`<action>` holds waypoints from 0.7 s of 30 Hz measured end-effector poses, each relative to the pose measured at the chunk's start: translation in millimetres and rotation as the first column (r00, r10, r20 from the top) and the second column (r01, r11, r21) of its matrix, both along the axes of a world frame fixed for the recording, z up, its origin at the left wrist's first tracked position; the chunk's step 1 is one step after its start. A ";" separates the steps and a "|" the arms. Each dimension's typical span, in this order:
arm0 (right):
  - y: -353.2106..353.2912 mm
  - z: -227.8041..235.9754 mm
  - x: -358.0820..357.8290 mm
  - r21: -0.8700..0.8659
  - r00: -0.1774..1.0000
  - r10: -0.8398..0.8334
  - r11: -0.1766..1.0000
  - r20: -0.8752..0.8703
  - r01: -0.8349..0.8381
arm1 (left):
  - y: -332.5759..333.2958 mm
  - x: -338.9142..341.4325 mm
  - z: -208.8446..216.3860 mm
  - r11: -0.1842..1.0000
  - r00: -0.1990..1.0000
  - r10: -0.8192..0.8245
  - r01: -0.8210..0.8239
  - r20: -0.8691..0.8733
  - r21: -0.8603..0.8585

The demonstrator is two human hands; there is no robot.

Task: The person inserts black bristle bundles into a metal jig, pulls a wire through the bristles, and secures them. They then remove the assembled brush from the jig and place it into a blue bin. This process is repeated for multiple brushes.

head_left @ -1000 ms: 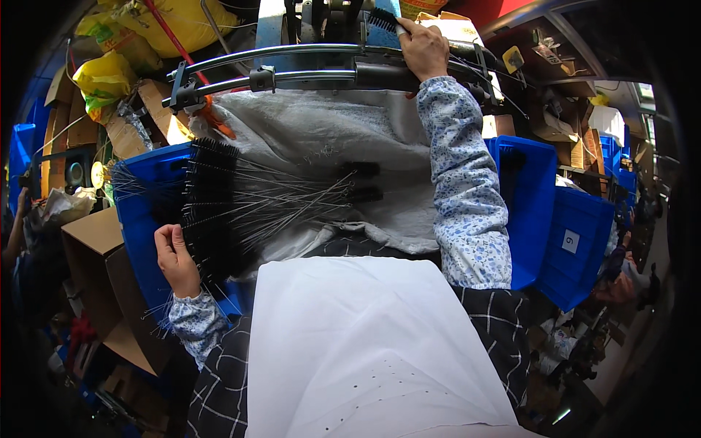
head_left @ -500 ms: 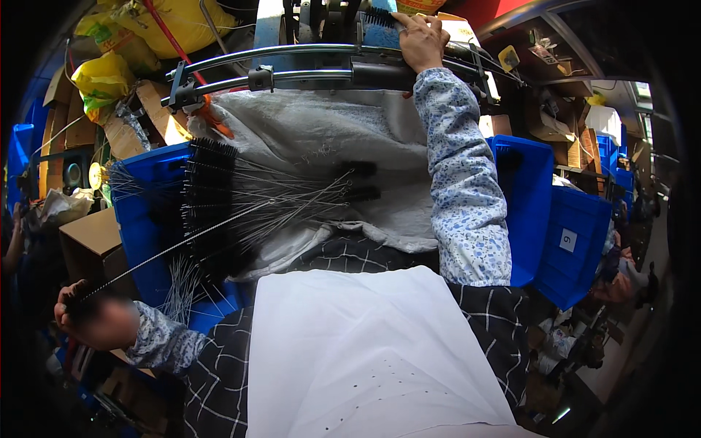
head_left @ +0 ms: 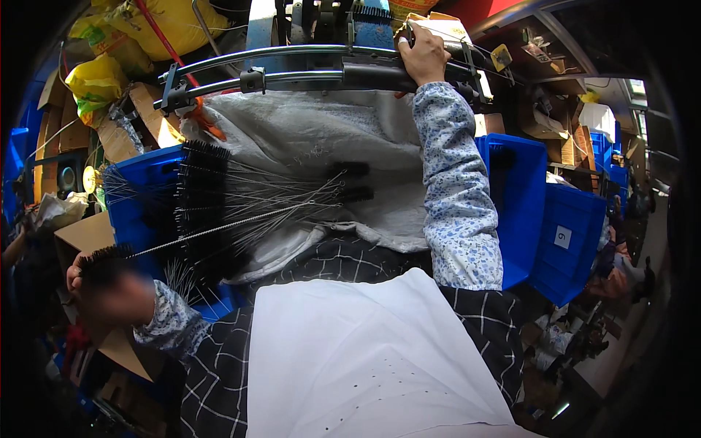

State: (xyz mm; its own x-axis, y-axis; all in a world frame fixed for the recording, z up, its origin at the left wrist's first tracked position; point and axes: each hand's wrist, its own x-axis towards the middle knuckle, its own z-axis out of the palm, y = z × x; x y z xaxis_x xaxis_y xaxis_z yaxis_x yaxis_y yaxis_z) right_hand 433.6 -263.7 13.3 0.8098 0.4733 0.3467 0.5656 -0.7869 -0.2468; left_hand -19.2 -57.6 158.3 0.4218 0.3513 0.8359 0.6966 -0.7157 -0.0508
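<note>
At the left, my left hand (head_left: 109, 288) is closed around the black bristle end of a wire brush (head_left: 109, 257). The brush's twisted wire stem (head_left: 226, 228) runs right, over a pile of similar brushes (head_left: 208, 197) on my lap, towards the looped ends. Part of that hand is blurred. My right hand (head_left: 425, 55) reaches far forward to the machine (head_left: 372, 35), its fingers curled at the right end of the blue part. What they close on is hidden. Black bristles (head_left: 372, 13) show on the machine, left of these fingers.
Two metal rails (head_left: 292, 62) cross in front of the machine. A grey-white cloth (head_left: 321, 124) lies over my lap. Blue bins stand left (head_left: 135, 197) and right (head_left: 522, 212). Yellow bags (head_left: 98, 84) and cardboard pieces (head_left: 113, 139) crowd the left.
My left hand has moved up and slightly right with the brush, and more of its bristle end shows. My right fingers have drawn back from the bristles on the machine and curled in.
</note>
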 end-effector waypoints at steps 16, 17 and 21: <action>41.0 -0.3 -26.3 0.056 0.999 0.053 0.997 0.005 -0.054 | 10.2 -15.4 2.7 0.998 1.000 -0.005 0.004 0.017 0.066; 42.0 4.3 -29.2 0.046 0.999 0.053 0.998 -0.002 -0.053 | 12.1 -16.0 1.0 0.998 0.998 -0.030 0.027 0.050 0.050; 51.8 5.7 -35.6 0.052 0.999 0.051 0.997 -0.005 -0.051 | 18.2 -19.0 -3.5 0.997 0.990 -0.078 0.076 0.114 0.018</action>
State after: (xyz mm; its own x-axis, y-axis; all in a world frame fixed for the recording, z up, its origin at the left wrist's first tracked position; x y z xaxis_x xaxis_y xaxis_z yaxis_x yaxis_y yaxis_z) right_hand 398.0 -211.9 19.0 0.7874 0.4955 0.3667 0.6028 -0.7433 -0.2902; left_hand -38.2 -39.4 154.8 0.3486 0.3100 0.8845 0.6413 -0.7672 0.0161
